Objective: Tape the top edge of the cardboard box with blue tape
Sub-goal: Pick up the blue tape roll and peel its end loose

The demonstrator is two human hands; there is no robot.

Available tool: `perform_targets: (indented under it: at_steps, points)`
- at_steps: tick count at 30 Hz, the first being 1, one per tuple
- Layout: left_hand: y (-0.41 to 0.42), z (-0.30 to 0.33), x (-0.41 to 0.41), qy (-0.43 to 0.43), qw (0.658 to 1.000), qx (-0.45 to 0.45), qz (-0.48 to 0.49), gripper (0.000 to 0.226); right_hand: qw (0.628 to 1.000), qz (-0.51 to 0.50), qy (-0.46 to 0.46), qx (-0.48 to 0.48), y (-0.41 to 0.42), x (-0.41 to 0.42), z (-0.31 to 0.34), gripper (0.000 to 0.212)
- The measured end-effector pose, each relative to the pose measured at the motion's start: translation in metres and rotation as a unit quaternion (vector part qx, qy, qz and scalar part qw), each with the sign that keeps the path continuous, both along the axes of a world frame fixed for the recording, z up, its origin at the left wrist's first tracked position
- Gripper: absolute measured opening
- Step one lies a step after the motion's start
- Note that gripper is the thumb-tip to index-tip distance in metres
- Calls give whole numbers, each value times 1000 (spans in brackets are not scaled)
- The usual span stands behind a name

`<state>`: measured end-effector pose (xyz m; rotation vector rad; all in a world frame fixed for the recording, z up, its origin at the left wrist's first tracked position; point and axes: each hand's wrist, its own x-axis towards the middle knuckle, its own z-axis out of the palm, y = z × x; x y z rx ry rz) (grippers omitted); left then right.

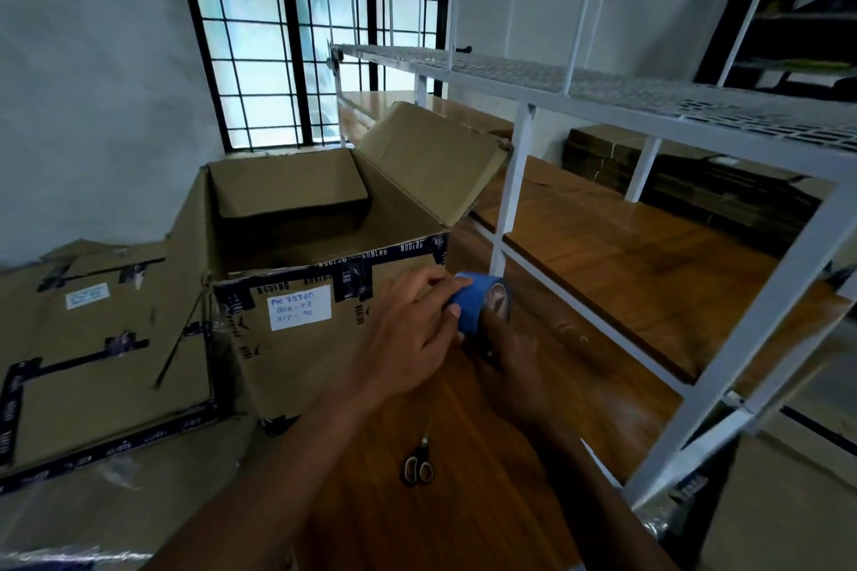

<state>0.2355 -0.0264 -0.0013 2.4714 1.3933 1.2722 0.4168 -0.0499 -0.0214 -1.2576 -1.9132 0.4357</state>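
Open cardboard box (297,292), blue tape roll (473,304) beside

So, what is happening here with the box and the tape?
A person holds a roll of blue tape in both hands: the left hand picks at it from above, the right hand supports it from below. The open cardboard box has no blue tape on its top edge yet. Scissors lie on the wooden table.

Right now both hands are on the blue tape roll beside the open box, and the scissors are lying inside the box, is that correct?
Not quite: the head view shows the scissors lying on the wooden table, not in the open box. Both the left hand and right hand do hold the blue tape roll.
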Motion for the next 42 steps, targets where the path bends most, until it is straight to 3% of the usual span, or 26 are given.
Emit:
perform_targets:
  at_steps: [10, 17, 23, 30, 38, 42]
  points:
    - [-2, 29, -9, -25, 998, 56, -7, 22, 1000, 17, -11, 22, 3, -6, 14, 35]
    - [2, 46, -14, -4, 997, 80, -10, 18, 997, 19, -57, 56, 6, -7, 29, 22]
    - [10, 48, -20, 28, 994, 107, -8, 15, 996, 42, -58, 49, 7, -10, 41, 33]
    - [14, 55, -23, 44, 992, 117, -20, 12, 995, 91, 11, 32, 3, -14, 52, 26]
    - [17, 71, -24, 14, 994, 96, -58, 16, 992, 122, 18, 27, 5, -12, 68, 19]
    - [18, 74, -21, 3, 994, 90, -59, 15, 993, 117, 11, 26, 8, -8, 69, 29]
